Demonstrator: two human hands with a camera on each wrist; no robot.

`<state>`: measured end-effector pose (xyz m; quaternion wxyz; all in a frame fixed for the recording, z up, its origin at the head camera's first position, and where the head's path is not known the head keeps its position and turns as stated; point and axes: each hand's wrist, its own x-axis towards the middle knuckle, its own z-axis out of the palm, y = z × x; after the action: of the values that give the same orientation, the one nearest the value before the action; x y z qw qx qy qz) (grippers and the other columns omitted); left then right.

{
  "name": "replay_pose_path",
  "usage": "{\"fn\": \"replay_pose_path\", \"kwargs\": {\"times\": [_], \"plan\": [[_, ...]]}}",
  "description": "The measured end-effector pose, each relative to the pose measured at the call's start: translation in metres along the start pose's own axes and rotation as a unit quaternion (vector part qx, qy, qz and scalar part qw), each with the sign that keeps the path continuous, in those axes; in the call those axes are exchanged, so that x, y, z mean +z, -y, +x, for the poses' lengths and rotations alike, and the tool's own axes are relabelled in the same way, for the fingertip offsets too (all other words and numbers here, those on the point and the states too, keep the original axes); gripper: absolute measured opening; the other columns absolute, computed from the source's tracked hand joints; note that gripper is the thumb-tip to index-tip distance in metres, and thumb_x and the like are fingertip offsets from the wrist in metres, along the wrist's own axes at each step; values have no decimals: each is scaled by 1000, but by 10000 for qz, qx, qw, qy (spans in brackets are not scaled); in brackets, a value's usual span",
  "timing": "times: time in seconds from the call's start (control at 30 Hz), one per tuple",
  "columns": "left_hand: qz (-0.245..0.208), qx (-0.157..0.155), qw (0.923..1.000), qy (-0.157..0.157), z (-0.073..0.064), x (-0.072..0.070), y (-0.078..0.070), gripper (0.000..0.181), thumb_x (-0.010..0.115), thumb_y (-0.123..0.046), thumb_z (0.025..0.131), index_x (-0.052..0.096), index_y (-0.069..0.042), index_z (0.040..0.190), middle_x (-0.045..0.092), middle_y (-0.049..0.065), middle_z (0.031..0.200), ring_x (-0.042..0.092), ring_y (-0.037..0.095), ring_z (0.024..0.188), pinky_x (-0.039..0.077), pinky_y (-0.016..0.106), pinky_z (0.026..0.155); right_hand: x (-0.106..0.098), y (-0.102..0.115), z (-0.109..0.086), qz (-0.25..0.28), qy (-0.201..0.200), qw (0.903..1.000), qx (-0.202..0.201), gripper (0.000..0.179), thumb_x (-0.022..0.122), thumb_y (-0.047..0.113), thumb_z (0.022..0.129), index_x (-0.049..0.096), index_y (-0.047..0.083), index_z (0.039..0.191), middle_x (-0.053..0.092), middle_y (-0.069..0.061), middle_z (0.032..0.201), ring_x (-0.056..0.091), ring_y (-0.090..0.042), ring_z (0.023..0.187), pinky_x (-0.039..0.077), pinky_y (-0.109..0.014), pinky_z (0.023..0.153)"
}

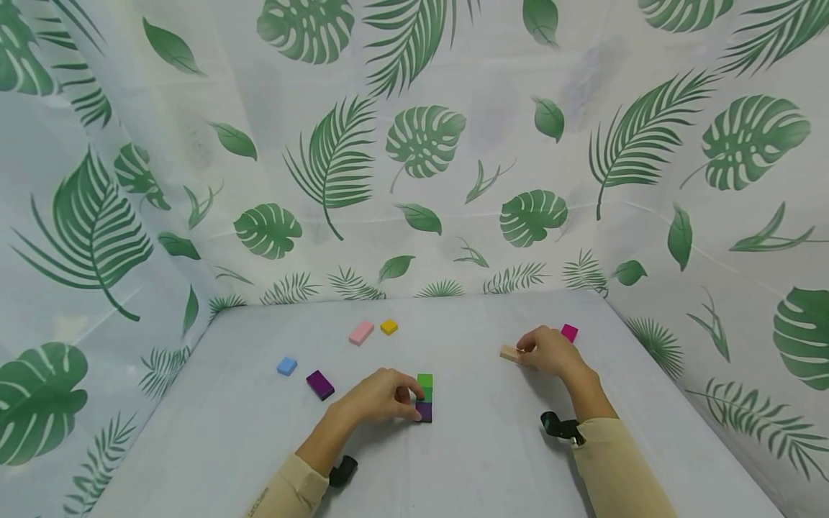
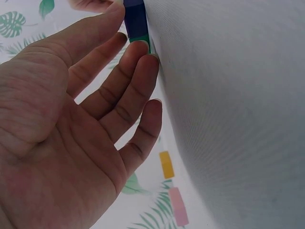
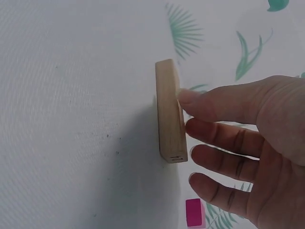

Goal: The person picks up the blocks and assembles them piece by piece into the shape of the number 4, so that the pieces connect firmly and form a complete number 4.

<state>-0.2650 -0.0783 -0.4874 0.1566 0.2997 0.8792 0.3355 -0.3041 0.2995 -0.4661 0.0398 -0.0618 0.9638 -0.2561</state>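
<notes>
My left hand (image 1: 378, 396) is at the near middle of the table, beside a row of small blocks. Its thumb lies against the dark purple block (image 1: 424, 412) at the near end, and its curled fingers reach the green blocks (image 1: 424, 380) behind. In the left wrist view, the dark blue-purple block (image 2: 136, 19) meets the green one (image 2: 139, 42) at the fingertips. Over on the right, my right hand (image 1: 550, 350) pinches a plain wooden block (image 3: 169, 109) between thumb and fingers, which partly hide behind it. Whether this block touches the table, I cannot tell.
A magenta block (image 1: 569, 332) lies just beyond the right hand. On the left are a blue block (image 1: 287, 366) and a purple block (image 1: 320, 385); farther back lie pink (image 1: 361, 333) and yellow (image 1: 388, 326) blocks. Leaf-printed cloth (image 1: 453, 180) walls the table.
</notes>
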Motion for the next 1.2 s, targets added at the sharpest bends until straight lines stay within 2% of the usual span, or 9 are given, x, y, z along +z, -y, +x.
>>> {"fn": "replay_pose_path", "kwargs": {"times": [0.43, 0.73, 1.2], "plan": [[-5, -40, 10000, -6, 0, 2, 0, 25, 88, -26, 85, 78, -20, 108, 67, -7, 77, 56, 5, 64, 46, 22, 59, 7, -3, 3, 35, -121, 9998, 144, 17, 77, 8, 90, 78, 1, 105, 74, -13, 99, 63, -25, 87, 55, -40, 73], [-13, -36, 10000, -26, 0, 1, 0, 25, 88, -25, 85, 79, -20, 107, 67, -7, 77, 57, 5, 64, 47, 22, 59, 10, 2, 4, 47, -218, 9995, 223, 19, 77, 10, 91, 79, 2, 108, 73, -15, 102, 63, -28, 91, 56, -44, 80], [4, -31, 10000, -24, 0, 1, -1, 26, 88, -25, 85, 78, -19, 108, 67, -8, 77, 57, 5, 64, 47, 22, 59, 20, 7, 9, 26, -285, 9994, -194, 18, 75, 8, 92, 79, 1, 108, 73, -15, 104, 63, -28, 94, 54, -47, 83]]}}
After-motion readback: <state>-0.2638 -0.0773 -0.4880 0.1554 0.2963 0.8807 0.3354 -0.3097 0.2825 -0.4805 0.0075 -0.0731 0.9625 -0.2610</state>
